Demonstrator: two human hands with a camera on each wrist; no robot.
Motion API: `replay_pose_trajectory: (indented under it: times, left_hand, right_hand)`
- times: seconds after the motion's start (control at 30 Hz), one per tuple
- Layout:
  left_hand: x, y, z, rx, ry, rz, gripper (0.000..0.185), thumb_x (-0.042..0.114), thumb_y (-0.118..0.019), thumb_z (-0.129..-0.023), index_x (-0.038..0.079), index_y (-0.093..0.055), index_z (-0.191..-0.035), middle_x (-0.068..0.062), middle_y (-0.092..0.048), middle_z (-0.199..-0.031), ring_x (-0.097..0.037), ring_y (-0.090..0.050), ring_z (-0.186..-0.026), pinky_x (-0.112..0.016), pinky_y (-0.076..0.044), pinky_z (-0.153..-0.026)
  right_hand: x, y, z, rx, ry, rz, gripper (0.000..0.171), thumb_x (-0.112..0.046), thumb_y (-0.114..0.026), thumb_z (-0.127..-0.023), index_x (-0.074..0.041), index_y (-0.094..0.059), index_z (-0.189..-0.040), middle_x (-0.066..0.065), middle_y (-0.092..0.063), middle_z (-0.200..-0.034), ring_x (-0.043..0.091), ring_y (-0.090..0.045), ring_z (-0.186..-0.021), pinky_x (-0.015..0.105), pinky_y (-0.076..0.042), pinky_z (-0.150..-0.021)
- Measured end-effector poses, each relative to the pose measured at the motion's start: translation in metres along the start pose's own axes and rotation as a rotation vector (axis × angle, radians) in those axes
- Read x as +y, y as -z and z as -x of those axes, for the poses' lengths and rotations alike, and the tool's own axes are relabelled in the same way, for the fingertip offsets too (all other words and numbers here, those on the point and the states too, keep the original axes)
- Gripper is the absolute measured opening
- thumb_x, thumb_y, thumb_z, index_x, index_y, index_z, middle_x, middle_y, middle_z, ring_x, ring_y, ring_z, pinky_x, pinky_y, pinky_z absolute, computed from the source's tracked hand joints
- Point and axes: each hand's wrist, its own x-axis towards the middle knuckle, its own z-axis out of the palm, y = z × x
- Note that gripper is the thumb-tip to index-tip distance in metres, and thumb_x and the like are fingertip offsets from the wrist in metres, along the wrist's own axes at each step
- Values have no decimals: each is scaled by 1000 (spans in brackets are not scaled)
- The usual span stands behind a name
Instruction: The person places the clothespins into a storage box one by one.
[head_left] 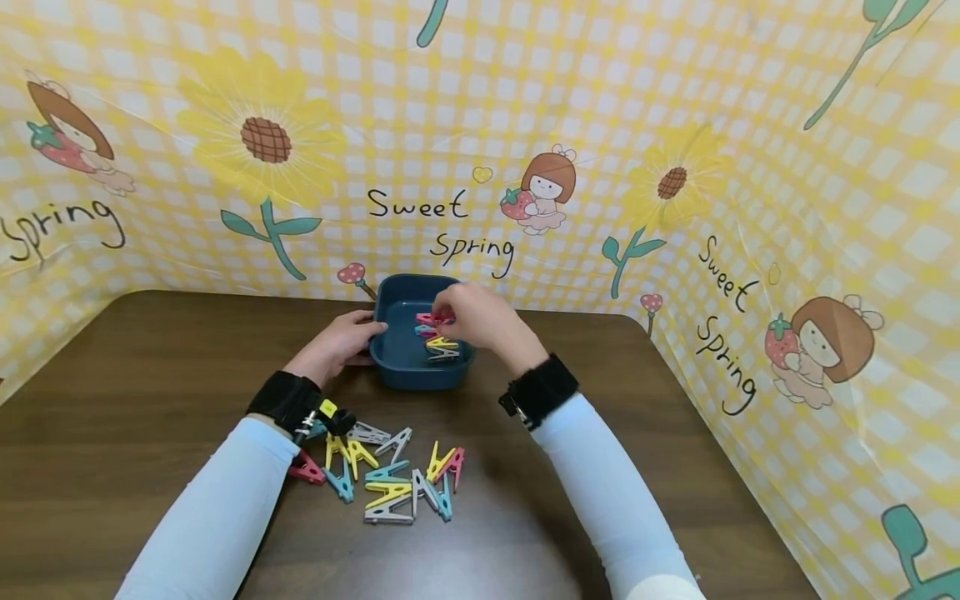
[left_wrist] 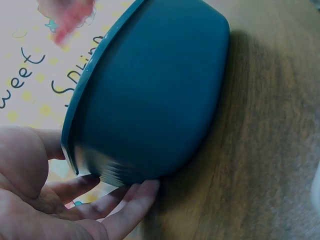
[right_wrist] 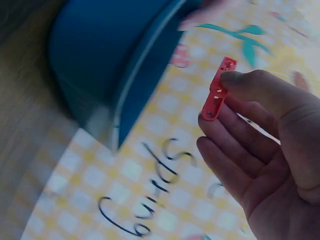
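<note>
Right hand is pinching a red clothespin over the blue tub while the left hand is bracing it.

The right hand (head_left: 480, 321) is holding the red clothespin (right_wrist: 217, 95) between thumb and fingers, just above the dark blue plastic tub (head_left: 397, 367) near the back of the wooden table (head_left: 150, 392), where teal, yellow and grey clothespins (head_left: 441, 343) are already sitting along the right rim. The left hand (head_left: 341, 342) is resting with relaxed, nearly straight fingers against the tub's left wall, steadying it. A loose pile of clothespins (head_left: 390, 479) is lying nearer the person. This looks like the placing step; the next move probably calls for lowering the red one onto the rim beside the others.
</note>
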Motion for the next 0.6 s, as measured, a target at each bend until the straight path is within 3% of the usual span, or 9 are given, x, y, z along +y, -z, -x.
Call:
replay_pose_trajectory:
  times: [0.1, 0.23, 0.6]
  left_hand:
    - [-1, 2, 0, 3, -4, -2, 65, 30, -43, -118, 5, -21, -173, -30, -43, -167, -41, -54, -147, -58, -50, -122]
    - [-1, 1, -1, -1, -10, -16, 65, 31, -44, -118, 5, -22, -173, -30, -44, -167, -39, -56, -144, -57, -51, -121]
    - [-2, 3, 3, -8, -15, -2, 62, 30, -42, -118, 5, -24, -173, -29, -44, -167, -36, -55, -142, -57, -51, -122]
  right_hand:
    - [1, -7, -26, -115, -32, 21, 16, -25, -79, -101, -13, -82, -112, 3, -79, -105, 18, -69, -91, 31, -62, -85]
    - [4, -21, -51, -224, -6, 63, 10, -23, -80, -100, -14, -81, -105, 1, -78, -101, 15, -70, -88, 28, -62, -83]
    - [-9, -46, -81, -360, -22, 127, 9, -23, -81, -99, -14, -79, -102, 1, -78, -100, 16, -70, -85, 30, -59, -78]
